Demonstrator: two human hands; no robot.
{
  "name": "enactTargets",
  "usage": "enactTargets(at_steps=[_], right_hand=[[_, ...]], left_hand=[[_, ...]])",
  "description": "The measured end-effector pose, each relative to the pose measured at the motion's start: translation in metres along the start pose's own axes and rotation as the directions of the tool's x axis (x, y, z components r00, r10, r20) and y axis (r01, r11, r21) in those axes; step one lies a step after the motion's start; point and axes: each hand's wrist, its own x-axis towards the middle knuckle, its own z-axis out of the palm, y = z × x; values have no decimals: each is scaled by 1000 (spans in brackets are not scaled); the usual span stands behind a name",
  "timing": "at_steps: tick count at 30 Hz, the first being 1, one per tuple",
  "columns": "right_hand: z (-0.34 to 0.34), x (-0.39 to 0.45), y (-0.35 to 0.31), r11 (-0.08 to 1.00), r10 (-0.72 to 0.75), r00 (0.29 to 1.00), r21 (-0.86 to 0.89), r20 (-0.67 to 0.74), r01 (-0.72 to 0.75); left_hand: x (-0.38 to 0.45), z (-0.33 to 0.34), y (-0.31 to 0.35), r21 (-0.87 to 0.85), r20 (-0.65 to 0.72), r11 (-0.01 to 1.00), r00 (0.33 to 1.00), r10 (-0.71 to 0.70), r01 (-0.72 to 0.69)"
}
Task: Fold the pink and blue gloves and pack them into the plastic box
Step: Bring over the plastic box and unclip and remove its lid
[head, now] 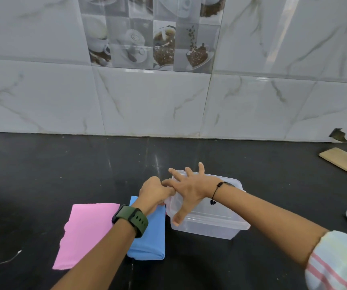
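Right hand (189, 190) spread flat on the plastic box (210, 225), left hand (155, 191) curled on its left rim. Pink glove (84, 233) and blue glove (149, 241) lie near the bench (63, 168) front edge; back's wide open.

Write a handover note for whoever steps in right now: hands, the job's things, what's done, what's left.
Right hand: fingers spread flat on top of the plastic box.
Left hand: curled at the box's left rim; whether it grips the rim cannot be told.
Pink glove and blue glove: side by side on the black counter, left of the box, each lying as a flat folded piece.
Done: both look folded.
Left: pack both into the box.
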Motion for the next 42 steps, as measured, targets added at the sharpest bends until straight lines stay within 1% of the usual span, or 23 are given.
enactTargets(at_steps=[3, 6, 8, 11, 15, 16, 19, 22, 25, 29, 32, 34, 36, 39, 42], right_hand=[[1, -1, 1, 999, -34, 999, -2, -34, 34], [3, -3, 3, 997, -72, 991, -21, -111, 70], [5, -4, 4, 995, -97, 981, -52, -168, 90], [6, -6, 5, 992, -117, 967, -61, -227, 106], [5, -8, 8, 992, -123, 957, -54, -262, 113], [5, -8, 9, 992, -125, 955, -50, -269, 116], [7, -10, 9, 990, -140, 948, -48, -287, 132], [10, -11, 9, 988, -153, 945, -62, -289, 141], [9, -10, 9, 989, -149, 949, -57, -278, 138], [8, -8, 9, 988, -150, 957, -73, -249, 136], [0, -5, 9, 977, -169, 968, -158, -186, 140], [-7, -2, 7, 957, -221, 967, -217, -126, 190], [-12, 2, 4, 934, -293, 951, -241, -99, 263], [-17, 7, 3, 919, -356, 929, -216, -100, 329], [-18, 12, 5, 907, -398, 912, -195, -103, 374]], left_hand=[[-4, -1, -4, -99, 21, 995, 1000, -1, 3], [-10, -3, -12, -228, 52, 974, 999, 6, 6], [-16, -3, -19, -284, 89, 958, 996, -2, 28], [-21, 1, -30, -264, 157, 964, 987, 23, 19], [-25, 4, -36, -242, 241, 969, 964, 114, -54], [-25, 5, -36, -222, 229, 972, 964, 133, -81], [-24, 8, -35, -140, 137, 976, 973, 184, -165], [-26, 12, -34, -60, 73, 975, 973, 217, -213], [-25, 15, -32, 36, 24, 974, 974, 223, -224], [-26, 18, -29, 85, 6, 976, 979, 203, -203], [-24, 19, -28, 118, 8, 973, 980, 200, -200], [-22, 21, -28, 136, -14, 965, 974, 228, -224], [-21, 22, -30, 162, -50, 951, 960, 275, -264], [-19, 23, -33, 172, -70, 940, 948, 309, -294], [-20, 23, -33, 164, -61, 946, 954, 292, -279]])
